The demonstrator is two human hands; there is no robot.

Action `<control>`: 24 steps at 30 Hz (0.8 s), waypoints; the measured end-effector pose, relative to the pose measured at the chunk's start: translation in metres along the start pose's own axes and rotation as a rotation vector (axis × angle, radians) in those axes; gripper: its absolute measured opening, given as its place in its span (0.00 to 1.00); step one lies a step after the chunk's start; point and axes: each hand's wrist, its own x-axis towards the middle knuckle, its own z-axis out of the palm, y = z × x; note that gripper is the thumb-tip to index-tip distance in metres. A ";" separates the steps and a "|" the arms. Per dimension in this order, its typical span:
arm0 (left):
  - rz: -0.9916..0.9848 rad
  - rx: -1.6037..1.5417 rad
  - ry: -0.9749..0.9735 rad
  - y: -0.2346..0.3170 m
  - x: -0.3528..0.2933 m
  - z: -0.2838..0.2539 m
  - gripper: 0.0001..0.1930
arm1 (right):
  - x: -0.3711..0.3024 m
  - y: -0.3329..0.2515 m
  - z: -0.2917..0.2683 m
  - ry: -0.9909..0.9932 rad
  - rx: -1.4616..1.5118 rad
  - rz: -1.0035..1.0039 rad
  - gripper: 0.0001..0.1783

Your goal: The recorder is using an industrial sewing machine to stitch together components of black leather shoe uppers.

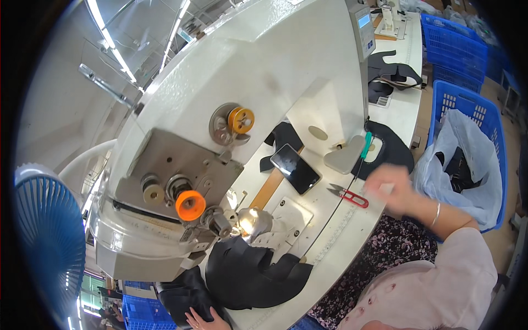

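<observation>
My left hand rests at the lower edge of the view, fingers spread on a black fabric piece. Beside it a larger curved black fabric piece lies on the sewing table, its upper edge close to the lit needle area of the sewing machine. My right hand, smeared by motion, is over the table's right edge; whether it holds anything cannot be made out. Just left of it lie red-handled thread snips. A teal-handled tool lies by another black piece.
The white machine head fills the upper middle. A dark phone lies under its arm. On the right stands a blue basket lined with a pale plastic bag. A blue fan is at the left.
</observation>
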 end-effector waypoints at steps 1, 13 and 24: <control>-0.025 0.080 -0.010 0.005 -0.002 -0.004 0.26 | 0.016 0.018 -0.025 0.124 -0.155 0.069 0.06; 0.297 -0.325 -0.061 0.069 0.008 -0.050 0.22 | 0.100 0.211 -0.158 0.385 -1.178 0.463 0.13; 0.350 -0.604 -0.440 0.116 0.017 -0.033 0.12 | 0.014 0.088 -0.153 0.494 -0.616 -0.096 0.10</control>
